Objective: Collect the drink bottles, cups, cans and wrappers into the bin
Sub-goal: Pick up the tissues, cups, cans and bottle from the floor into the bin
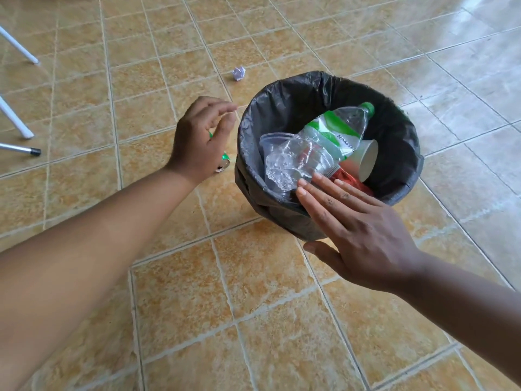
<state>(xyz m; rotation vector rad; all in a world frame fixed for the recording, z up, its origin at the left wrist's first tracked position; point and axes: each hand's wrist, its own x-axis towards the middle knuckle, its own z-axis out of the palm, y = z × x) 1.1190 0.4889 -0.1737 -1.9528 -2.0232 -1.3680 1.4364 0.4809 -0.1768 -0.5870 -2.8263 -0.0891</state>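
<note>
Head view: the left hand (201,138) is curled round a green can (224,160), just left of the bin (245,131) and low over the tiled floor (253,320); most of the can is hidden behind the palm. The right hand (358,232) is held flat, fingers straight and pressed together, over the near rim, with its fingertips (304,182) at the clear plastic cups (272,141). Inside the black liner, a crushed plastic bottle (332,131) with a green cap is piled beside a paper cup (366,162) and something red (348,177).

The pile is judged springy and fairly high, so a can released onto the bottle could bounce back over the rim and roll across the tiles. The loose liner could also be snagged by the can, or the right hand struck if it is left over the opening.

Only the left rim has to be cleared. Bare liner is seen at the far left of the bin, where room is offered. A crumpled paper ball (239,73) lies on the far floor, well apart, and the white legs (17,119) at far left are well clear of the path.
</note>
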